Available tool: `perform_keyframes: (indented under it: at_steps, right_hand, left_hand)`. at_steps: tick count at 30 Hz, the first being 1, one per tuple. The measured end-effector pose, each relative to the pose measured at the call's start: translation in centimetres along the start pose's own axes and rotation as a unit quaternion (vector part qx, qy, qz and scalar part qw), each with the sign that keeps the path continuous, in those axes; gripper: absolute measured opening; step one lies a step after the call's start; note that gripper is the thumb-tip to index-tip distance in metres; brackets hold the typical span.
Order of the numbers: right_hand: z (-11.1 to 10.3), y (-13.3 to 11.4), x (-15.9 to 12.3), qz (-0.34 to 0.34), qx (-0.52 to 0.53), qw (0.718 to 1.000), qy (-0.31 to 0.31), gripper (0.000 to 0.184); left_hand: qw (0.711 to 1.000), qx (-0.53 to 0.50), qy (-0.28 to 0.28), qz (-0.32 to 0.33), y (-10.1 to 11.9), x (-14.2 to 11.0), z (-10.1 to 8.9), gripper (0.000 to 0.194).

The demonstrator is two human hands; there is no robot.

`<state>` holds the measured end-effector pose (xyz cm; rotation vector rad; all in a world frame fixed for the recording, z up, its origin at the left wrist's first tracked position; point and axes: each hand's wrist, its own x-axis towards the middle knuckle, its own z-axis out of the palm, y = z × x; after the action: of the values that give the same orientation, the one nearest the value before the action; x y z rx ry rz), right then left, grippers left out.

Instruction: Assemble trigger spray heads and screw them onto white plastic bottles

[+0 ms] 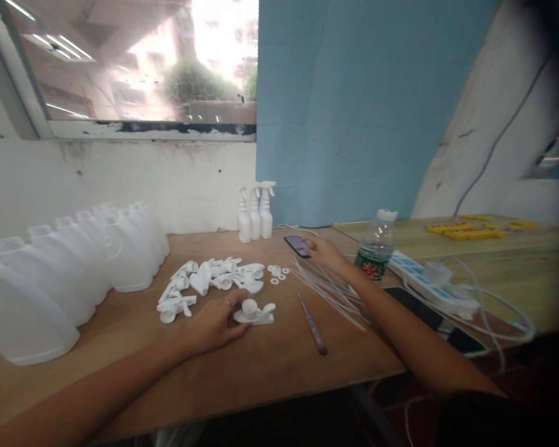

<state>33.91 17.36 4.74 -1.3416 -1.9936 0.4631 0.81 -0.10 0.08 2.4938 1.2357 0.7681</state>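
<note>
My left hand is closed on a white spray trigger head, thumb and fingers around its left end, low over the table. The trigger head lies on its side with its round cap facing me. Farther off, my right hand reaches to a phone with a lit screen; a finger is stretched out onto the screen and nothing is gripped. A pile of white trigger heads lies beyond my left hand. Small white rings sit beside the pile. Thin clear tubes spread out under my right forearm.
A screwdriver lies between my arms. Several translucent bottles stand at left, and three white spray bottles stand against the wall. To the right are a water bottle, a power strip with cables, and a dark tablet-like slab.
</note>
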Motion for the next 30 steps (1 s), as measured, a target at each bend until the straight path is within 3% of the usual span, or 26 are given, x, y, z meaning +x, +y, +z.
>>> perform_keyframes:
  at_steps: [3,7,12,19,30]
  right_hand:
    - [-1.0,-1.6,-0.2,-0.05,0.112,0.992,0.043,0.027]
    - [-1.7,-4.4,-1.0,-0.101,0.27,0.955,0.071,0.031]
    - [1.3,-8.0,-3.3,-0.117,0.38,0.917,0.026,0.033]
    - [7.6,-11.5,-7.3,-0.117,0.372,0.915,-0.105,0.031]
    - [9.1,-12.0,-8.4,-0.139,0.317,0.926,-0.152,0.029]
  left_hand:
    - [1.0,-0.01,-0.003,0.005,0.0,0.1,0.0,0.04]
    - [1.0,-0.019,-0.002,0.01,-0.1,0.2,0.0,0.041]
    - [1.0,-0.02,-0.004,0.012,0.0,0.2,0.0,0.043]
    - [1.0,-0.007,-0.001,0.013,-0.1,0.2,-0.1,0.05]
    - [1.0,-0.001,0.003,0.026,-0.1,0.2,-0.1,0.049]
